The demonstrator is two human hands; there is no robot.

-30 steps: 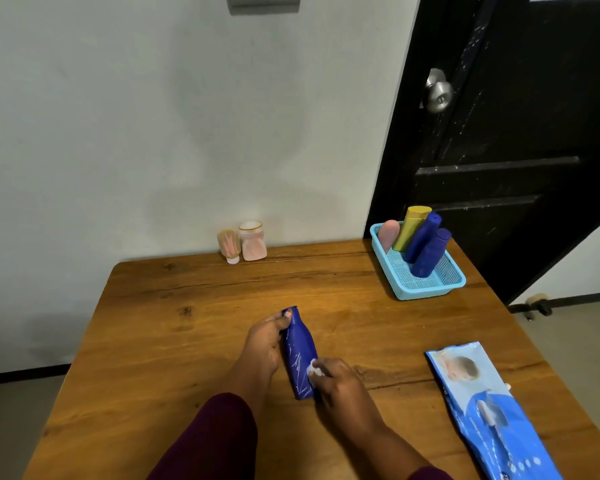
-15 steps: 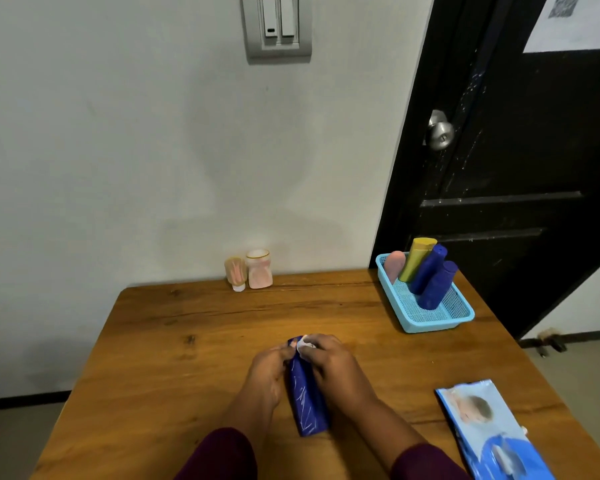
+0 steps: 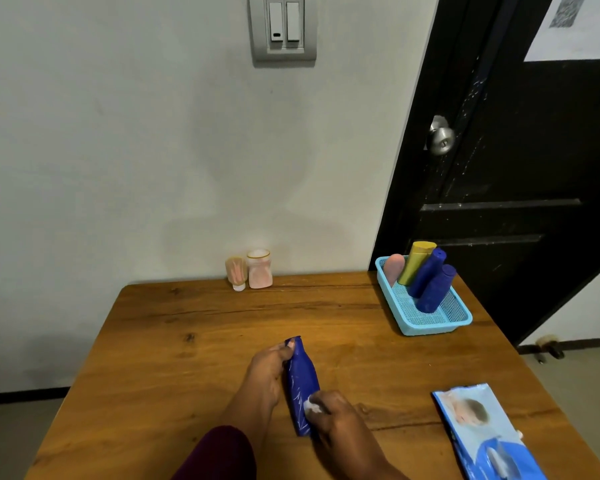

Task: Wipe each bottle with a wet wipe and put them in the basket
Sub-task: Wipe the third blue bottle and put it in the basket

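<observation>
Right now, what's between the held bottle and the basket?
Only bare table between bottle and basket, in the head view.

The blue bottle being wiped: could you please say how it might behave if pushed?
The blue bottle looks rounded and appears to lie on its side, so it would probably roll. Shiny streaks suggest a wet surface, so it may be slippery to lift.

My right hand (image 3: 340, 427) covers most of the wet wipe (image 3: 311, 407); only a white scrap shows. Same hand hides the blue bottle (image 3: 302, 375) base. The wipes pack (image 3: 489, 441) is cut by the bottom edge, print blurred.
</observation>
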